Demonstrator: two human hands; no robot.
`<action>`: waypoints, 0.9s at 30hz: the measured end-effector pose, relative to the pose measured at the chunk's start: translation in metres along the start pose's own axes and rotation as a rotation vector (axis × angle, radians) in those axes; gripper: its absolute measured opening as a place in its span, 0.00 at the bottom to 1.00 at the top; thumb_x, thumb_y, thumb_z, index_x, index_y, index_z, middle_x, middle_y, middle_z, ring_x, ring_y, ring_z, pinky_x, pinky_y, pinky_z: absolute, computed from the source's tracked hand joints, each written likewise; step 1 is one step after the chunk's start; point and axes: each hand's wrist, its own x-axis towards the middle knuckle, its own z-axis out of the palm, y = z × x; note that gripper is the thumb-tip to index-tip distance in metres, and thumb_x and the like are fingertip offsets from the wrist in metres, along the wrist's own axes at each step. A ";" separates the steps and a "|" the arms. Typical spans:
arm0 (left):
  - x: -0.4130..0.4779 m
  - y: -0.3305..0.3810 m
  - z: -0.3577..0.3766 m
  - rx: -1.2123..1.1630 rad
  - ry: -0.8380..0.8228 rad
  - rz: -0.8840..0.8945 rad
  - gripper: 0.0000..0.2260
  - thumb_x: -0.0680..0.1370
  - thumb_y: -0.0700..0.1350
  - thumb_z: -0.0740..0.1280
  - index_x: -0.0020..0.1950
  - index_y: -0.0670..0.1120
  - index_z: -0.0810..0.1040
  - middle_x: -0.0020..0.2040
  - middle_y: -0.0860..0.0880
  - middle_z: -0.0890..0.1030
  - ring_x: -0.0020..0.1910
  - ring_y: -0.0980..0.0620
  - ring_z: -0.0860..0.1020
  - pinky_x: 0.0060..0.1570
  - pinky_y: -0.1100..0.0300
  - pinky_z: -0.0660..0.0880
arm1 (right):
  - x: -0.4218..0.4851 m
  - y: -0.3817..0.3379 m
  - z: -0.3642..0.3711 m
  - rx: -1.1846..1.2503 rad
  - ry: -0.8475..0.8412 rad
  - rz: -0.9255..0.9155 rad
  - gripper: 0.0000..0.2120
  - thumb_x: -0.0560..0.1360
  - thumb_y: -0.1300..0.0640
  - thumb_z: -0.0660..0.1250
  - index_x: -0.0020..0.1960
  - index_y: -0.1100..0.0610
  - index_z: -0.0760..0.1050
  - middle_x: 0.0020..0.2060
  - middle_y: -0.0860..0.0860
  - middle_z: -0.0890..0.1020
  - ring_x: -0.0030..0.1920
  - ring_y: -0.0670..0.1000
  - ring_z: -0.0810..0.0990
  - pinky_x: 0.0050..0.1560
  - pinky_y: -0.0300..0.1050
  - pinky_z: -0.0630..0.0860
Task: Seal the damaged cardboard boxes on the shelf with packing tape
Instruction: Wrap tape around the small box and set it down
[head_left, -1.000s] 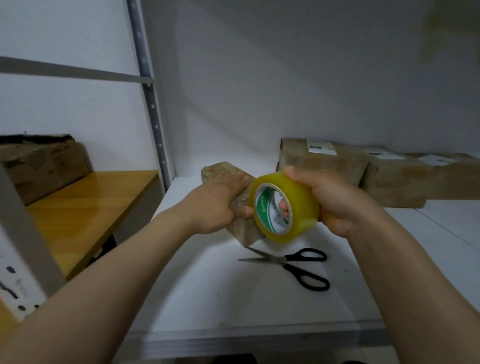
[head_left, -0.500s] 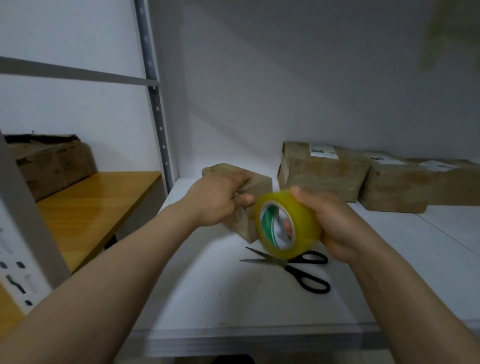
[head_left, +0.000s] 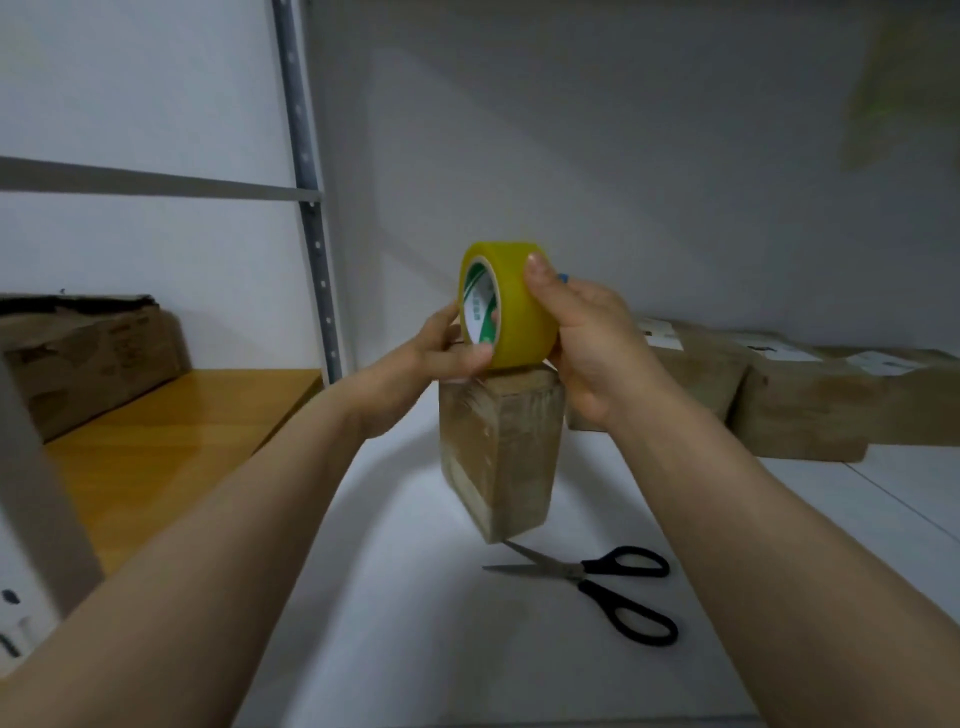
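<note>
A yellow roll of packing tape (head_left: 511, 306) with a green and white core is held up above a small cardboard box (head_left: 501, 452) that stands on the white shelf (head_left: 405, 597). My right hand (head_left: 587, 348) grips the roll from the right, thumb on its top. My left hand (head_left: 426, 364) pinches the roll's lower left edge with thumb and fingers. The roll hides the box's top face.
Black-handled scissors (head_left: 597, 582) lie on the shelf in front of the box. Three larger cardboard boxes (head_left: 795, 400) line the back right wall. A grey shelf upright (head_left: 311, 208) stands at left, beyond it a wooden shelf (head_left: 156, 447) with another box (head_left: 88, 353).
Both hands lifted the tape roll up above the small box. My left hand left the box and took the roll's edge. The view tilted, and the box appears nearer.
</note>
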 end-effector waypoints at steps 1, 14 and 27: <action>0.001 0.002 0.005 0.004 -0.040 0.061 0.46 0.68 0.59 0.78 0.80 0.59 0.55 0.73 0.51 0.71 0.71 0.51 0.73 0.69 0.52 0.73 | 0.002 0.000 0.002 -0.022 -0.006 -0.001 0.21 0.79 0.46 0.68 0.56 0.65 0.80 0.49 0.63 0.86 0.50 0.60 0.86 0.54 0.57 0.83; 0.010 -0.012 0.014 0.299 0.106 0.049 0.58 0.59 0.63 0.81 0.79 0.64 0.48 0.73 0.50 0.66 0.71 0.47 0.70 0.70 0.44 0.71 | -0.025 -0.035 -0.015 -0.185 0.124 0.005 0.21 0.73 0.41 0.74 0.51 0.59 0.82 0.40 0.54 0.88 0.38 0.52 0.87 0.35 0.46 0.82; -0.006 -0.003 0.017 0.347 0.060 0.118 0.35 0.65 0.64 0.71 0.72 0.64 0.73 0.76 0.60 0.66 0.73 0.59 0.66 0.75 0.50 0.66 | -0.075 0.003 -0.046 -0.278 0.081 0.051 0.22 0.72 0.39 0.69 0.41 0.59 0.86 0.38 0.55 0.87 0.40 0.55 0.87 0.51 0.54 0.82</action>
